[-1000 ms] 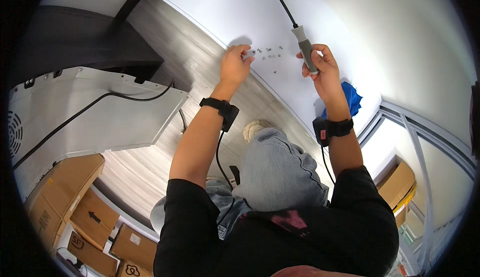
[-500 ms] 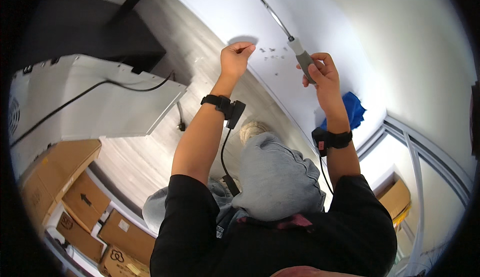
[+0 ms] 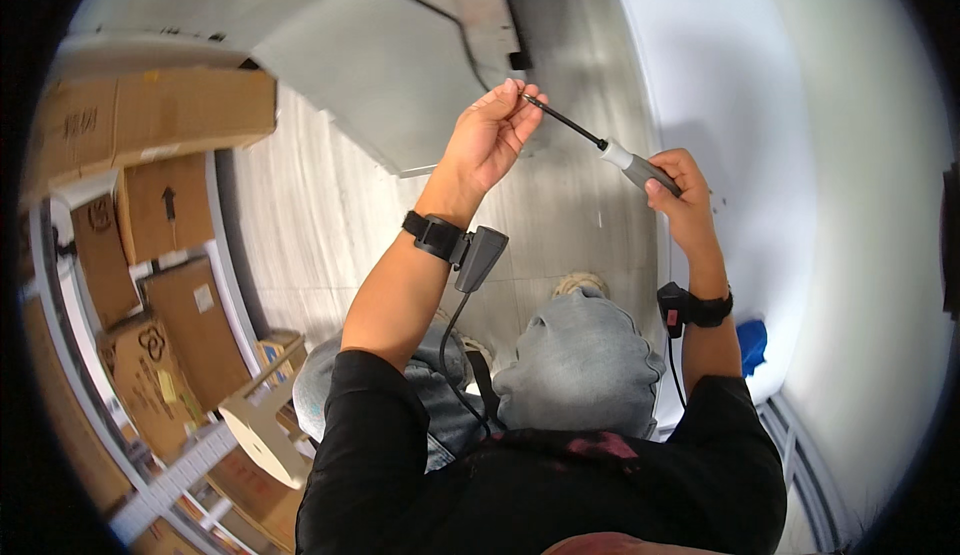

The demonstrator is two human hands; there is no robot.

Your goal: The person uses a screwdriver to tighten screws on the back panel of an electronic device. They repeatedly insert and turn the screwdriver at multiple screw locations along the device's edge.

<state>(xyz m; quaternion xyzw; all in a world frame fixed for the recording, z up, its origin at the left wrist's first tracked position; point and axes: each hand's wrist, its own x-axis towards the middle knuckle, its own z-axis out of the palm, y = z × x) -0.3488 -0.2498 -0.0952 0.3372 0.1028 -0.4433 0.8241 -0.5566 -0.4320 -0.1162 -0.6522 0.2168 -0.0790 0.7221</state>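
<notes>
My right hand (image 3: 685, 200) grips a screwdriver (image 3: 622, 157) by its grey handle, fingers wrapped round it. Its dark shaft slants up and left, so that the tip meets the fingertips of my left hand (image 3: 493, 140). Thumb and forefinger of that hand are pinched together at the tip; whatever small thing they hold is too small to make out. Just beyond my left hand stands a grey metal casing (image 3: 370, 85), with its edge close to the fingers. Each wrist wears a black strap with a small device and a cable.
A black cable (image 3: 420, 0) runs across the casing. Cardboard boxes (image 3: 190, 105) fill a shelf on the left. To the right is a white surface (image 3: 760, 155), with a blue cloth (image 3: 752, 347) at its near end. Pale wood-look floor (image 3: 300, 195) lies between.
The view has swung left, from the white surface with small metal bits toward the grey casing. Both hands came together: the screwdriver tip, then apart from my left hand, now meets its fingertips.
</notes>
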